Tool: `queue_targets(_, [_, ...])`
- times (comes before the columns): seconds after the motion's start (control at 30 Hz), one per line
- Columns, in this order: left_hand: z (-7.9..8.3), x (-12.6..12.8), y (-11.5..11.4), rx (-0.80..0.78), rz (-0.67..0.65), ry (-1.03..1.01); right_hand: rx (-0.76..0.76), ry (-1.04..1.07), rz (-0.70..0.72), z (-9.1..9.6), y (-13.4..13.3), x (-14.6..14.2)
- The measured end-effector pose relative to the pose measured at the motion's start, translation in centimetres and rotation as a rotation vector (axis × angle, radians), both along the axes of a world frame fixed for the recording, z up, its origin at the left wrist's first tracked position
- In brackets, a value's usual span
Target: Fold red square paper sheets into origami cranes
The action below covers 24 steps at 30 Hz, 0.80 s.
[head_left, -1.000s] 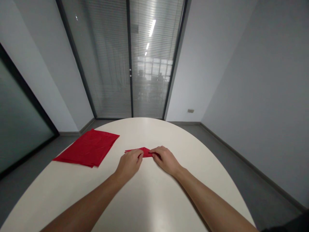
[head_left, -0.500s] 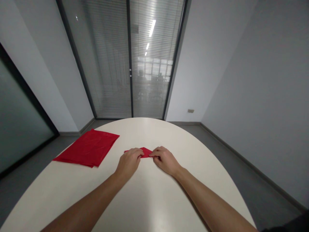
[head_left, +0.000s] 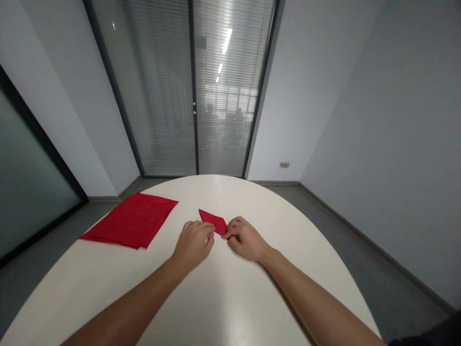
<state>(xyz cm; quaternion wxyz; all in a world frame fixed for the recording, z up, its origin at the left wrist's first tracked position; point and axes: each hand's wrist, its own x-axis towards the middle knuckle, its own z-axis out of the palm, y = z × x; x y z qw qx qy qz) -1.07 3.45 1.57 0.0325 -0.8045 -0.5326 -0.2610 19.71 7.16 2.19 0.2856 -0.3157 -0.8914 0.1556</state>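
A small folded piece of red paper (head_left: 214, 220) lies at mid-table, slanting down from its pointed far-left tip. The fingers of my right hand (head_left: 245, 239) are pinched on its right end and hide that corner. On the near side, my left hand (head_left: 194, 241) has its thumb apart from its fingers, and its fingertips reach the paper's lower edge without gripping it. Whether they press on the paper is hard to see.
A pile of larger red sheets (head_left: 131, 221) with creases lies at the left of the round white table (head_left: 223, 298), near its rim. Beyond the table stand a glass partition with blinds (head_left: 165, 120) and a grey wall (head_left: 392, 144) on the right.
The folded red paper has turned, its left tip swinging away from me. My left hand has loosened from it, thumb and fingers now apart. My right hand has hardly moved.
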Motion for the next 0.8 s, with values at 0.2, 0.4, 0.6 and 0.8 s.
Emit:
queue_targets(0.2, [-0.5, -0.1, 0.1, -0.019, 0.006, -0.031, -0.079, 0.021, 0.167, -0.2, -0.4, 0.0])
queue_targets(0.4, [-0.4, -0.2, 0.2, -0.043, 0.003, -0.047, 0.004, 0.035, 0.062, -0.3, -0.2, 0.0])
queue_targets(0.6, [-0.5, -0.2, 0.2, -0.088, -0.045, -0.060, 0.055, 0.044, -0.121, -1.2, 0.7, 0.3])
queue_targets(0.8, [-0.4, -0.2, -0.1, -0.167, -0.084, -0.037, 0.036, 0.032, -0.152, -1.4, 0.8, 0.3])
